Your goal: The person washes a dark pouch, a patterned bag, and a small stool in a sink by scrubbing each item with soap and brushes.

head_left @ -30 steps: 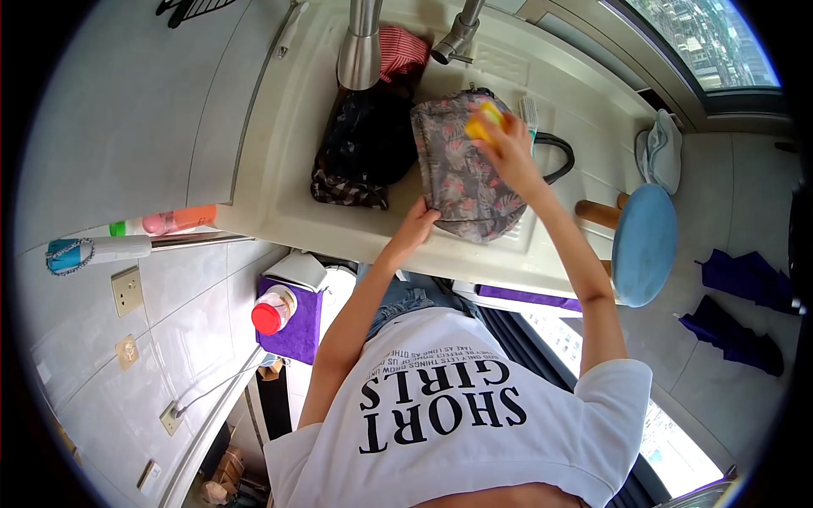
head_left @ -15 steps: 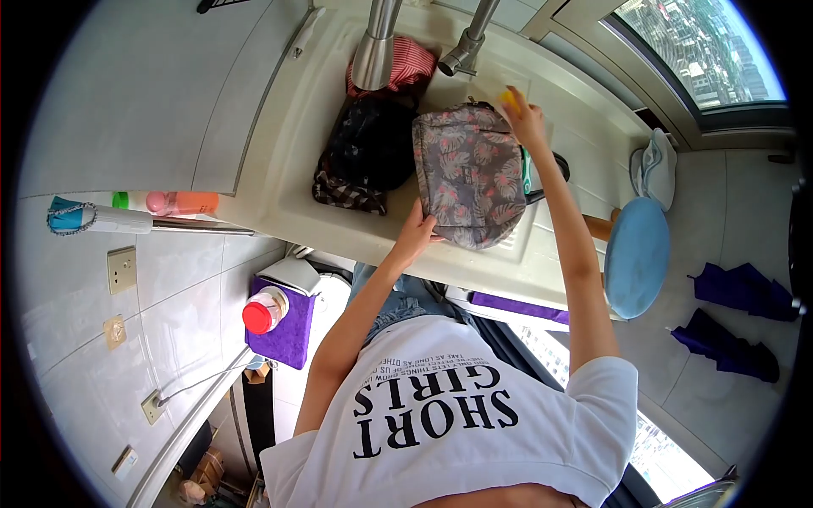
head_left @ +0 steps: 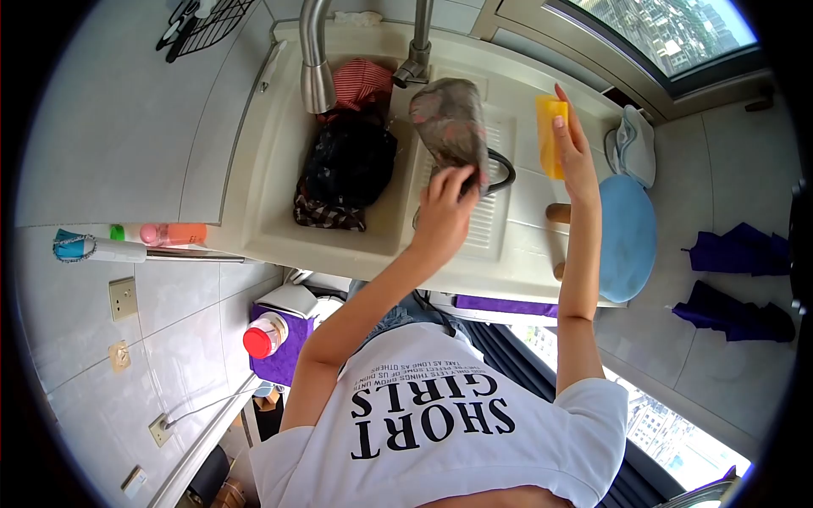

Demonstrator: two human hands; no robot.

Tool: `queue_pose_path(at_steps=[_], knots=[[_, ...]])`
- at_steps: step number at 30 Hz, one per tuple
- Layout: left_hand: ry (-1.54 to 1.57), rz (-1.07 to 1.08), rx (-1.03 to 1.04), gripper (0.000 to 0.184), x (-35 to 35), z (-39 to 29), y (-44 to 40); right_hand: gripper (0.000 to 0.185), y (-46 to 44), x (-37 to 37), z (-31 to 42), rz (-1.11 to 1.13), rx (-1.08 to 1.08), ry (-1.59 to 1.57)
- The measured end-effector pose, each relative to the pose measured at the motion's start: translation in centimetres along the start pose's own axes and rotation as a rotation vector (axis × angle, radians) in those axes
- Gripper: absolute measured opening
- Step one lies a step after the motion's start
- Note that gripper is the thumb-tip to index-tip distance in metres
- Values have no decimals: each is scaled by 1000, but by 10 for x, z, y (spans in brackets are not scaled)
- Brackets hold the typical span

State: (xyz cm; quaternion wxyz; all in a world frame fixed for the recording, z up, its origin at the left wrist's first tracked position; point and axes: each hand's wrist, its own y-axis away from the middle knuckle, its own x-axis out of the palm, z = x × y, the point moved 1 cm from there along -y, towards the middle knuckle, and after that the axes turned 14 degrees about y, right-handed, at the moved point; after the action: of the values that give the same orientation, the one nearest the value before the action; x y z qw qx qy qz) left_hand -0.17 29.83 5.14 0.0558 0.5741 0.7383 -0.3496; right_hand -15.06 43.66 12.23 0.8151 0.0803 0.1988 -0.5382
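Note:
My left hand (head_left: pixel 446 216) grips the lower edge of a grey floral fabric bag (head_left: pixel 449 123), its fingers closed on the cloth. The bag is tilted and partly blurred, above the ridged drainboard beside the basin. In my right hand (head_left: pixel 577 161), raised over the right side of the drainboard, is a yellow bar of soap (head_left: pixel 550 135), held upright between thumb and fingers. A black bundle (head_left: pixel 347 165) with a checkered part lies in the sink basin (head_left: pixel 383 241). Behind it sits a red-striped cloth item (head_left: pixel 364 85). A black loop handle (head_left: pixel 505 172) shows beside the floral bag.
A metal faucet (head_left: pixel 318 80) and a second tap (head_left: pixel 415 63) rise at the sink's back. To the right stands a blue round stool seat (head_left: pixel 627 241) with wooden legs, near a pale folded item (head_left: pixel 633 148). A red-lidded jar (head_left: pixel 264 337) is at lower left.
The floral bag has been tilted up and moved away from the basin, my left hand moving up with it. My right hand has moved right, away from the bag, with the soap.

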Motion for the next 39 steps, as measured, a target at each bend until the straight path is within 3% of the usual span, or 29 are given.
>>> queue_pose_path(at_steps=[1,2,4,5,7,9,11,13,14,15,17,19,21,22,23,25,27,29,30,31,34,37,39], knots=[[-80,28,30,36,10,-3,5,44,4,4,7,-12,-159,150],[-100,31,64,40,18,-6,11,44,9,11,8,-17,-155,150],[-63,34,72,43,25,-9,21,45,17,29,13,-80,-550,901],[-29,34,80,46,27,-11,26,45,19,40,13,-83,-544,904],[56,76,29,43,23,-12,35,43,19,60,4,-58,-770,1202],[137,12,-78,38,17,-11,42,43,7,66,-33,-43,-679,1232],[80,-38,-83,46,27,13,50,42,-3,72,-78,-27,-600,1259],[187,-376,-230,58,30,37,53,44,-4,78,-120,-43,-538,1155],[180,-415,-210,64,31,48,54,45,0,86,-134,-113,-529,1132],[182,-415,-209,64,35,58,59,45,6,94,-138,-114,-529,1134],[141,-270,-492,60,44,77,70,46,26,113,-136,-190,-439,968],[114,-246,-495,56,43,86,73,45,55,134,-121,14,-280,828],[335,-330,-584,52,46,104,84,46,90,153,-103,78,-401,647],[295,-368,-372,50,40,116,90,46,94,157,-97,75,-398,648],[297,-362,-372,50,40,127,98,47,98,160,-91,78,-436,742],[717,-292,-711,51,26,119,95,48,98,162,-96,74,-462,835],[697,-276,-592,52,27,126,95,49,65,157,-124,-187,-548,1142],[923,-221,-856,52,23,118,94,47,38,146,-134,-222,-524,1174],[938,-236,-674,52,38,143,105,47,29,142,-134,-288,-486,1184],[940,-232,-674,52,38,139,103,46,25,140,-133,-351,-448,1192],[691,-175,-597,52,40,132,105,44,37,147,-126,-294,-360,1155],[901,-228,-641,51,37,129,104,44,73,157,-126,-208,-393,1141],[1344,-296,-843,49,30,121,104,44,95,160,-126,-106,-502,1037]])
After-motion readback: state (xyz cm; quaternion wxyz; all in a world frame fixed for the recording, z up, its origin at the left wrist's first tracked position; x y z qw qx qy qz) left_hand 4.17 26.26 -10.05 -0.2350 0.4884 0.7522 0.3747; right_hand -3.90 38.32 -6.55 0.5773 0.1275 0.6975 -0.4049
